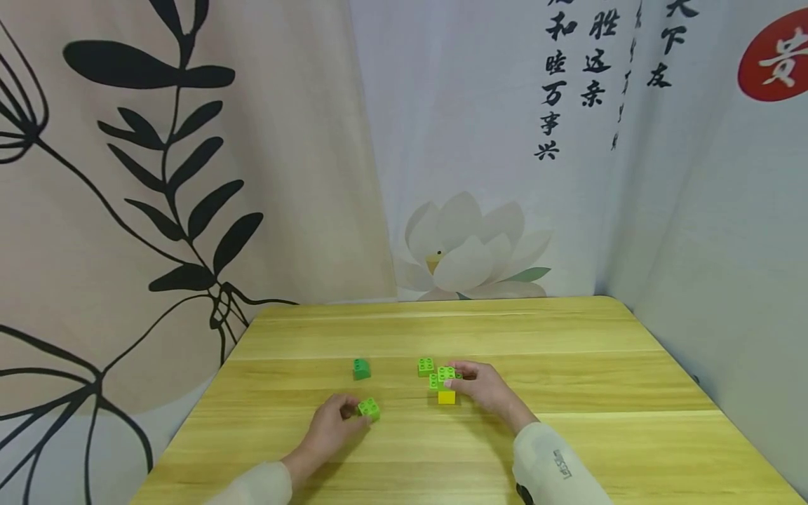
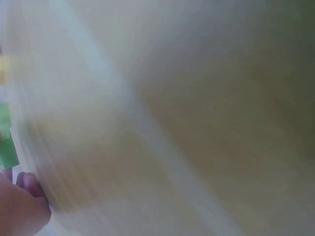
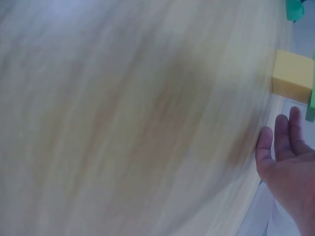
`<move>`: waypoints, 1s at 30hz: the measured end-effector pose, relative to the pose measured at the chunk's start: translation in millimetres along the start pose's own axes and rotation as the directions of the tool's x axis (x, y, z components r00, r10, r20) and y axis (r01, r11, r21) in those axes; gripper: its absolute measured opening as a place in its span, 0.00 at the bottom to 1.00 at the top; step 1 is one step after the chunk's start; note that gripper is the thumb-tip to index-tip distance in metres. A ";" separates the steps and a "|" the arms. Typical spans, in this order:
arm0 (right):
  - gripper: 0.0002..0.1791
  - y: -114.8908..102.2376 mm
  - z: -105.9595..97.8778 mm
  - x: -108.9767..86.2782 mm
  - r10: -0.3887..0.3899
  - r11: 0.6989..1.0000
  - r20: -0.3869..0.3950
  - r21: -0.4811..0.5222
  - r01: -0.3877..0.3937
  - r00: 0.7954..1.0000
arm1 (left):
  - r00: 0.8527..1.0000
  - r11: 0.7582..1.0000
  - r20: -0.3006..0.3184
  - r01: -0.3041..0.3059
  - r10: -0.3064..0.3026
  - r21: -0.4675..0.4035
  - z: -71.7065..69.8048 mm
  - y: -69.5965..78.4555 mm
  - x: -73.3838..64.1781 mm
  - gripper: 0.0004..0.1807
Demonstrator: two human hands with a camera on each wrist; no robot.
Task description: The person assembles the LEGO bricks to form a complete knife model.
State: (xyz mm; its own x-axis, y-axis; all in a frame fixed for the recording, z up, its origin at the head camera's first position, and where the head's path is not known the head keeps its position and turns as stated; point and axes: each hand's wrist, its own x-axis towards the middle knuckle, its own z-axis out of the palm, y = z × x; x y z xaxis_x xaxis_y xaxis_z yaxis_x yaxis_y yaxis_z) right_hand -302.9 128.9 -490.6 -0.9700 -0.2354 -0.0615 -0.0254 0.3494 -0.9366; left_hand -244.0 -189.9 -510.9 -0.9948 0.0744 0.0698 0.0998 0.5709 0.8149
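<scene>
My left hand (image 1: 334,428) pinches a lime-green toy building block (image 1: 369,409) between thumb and fingers, low over the table. In the left wrist view that green block (image 2: 7,150) shows at the left edge, beside the curled fingers. On the right, a small stack has a yellow block (image 1: 447,398) at the bottom and a lime-green block (image 1: 446,375) on top. The right hand (image 1: 485,386) holds this upper block from its right side, thumb in front and fingers behind. In the right wrist view the other fingers (image 3: 282,137) extend below the yellow block (image 3: 293,76).
A darker green block (image 1: 361,369) sits alone on the wooden table (image 1: 536,337), left of centre. Another lime-green block (image 1: 426,366) stands just behind the stack, to its left. Printed curtains (image 1: 303,140) hang behind the table's far edge.
</scene>
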 end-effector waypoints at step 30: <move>0.26 0.5 -5.4 0.0 -0.008 1.000 0.059 -0.001 0.008 0.998 | 0.985 0.976 0.095 -0.123 0.141 -0.181 32.0 70.8 60.1 0.22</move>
State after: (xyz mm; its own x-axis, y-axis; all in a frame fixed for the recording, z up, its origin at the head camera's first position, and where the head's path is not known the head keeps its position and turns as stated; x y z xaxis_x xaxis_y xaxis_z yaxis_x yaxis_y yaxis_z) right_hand -304.2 134.0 -489.2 -0.9537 -0.2916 -0.0739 -0.0338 0.3480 -0.9369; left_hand -296.1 -118.8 -467.4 -0.9642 0.2313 0.1295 0.2156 0.3997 0.8909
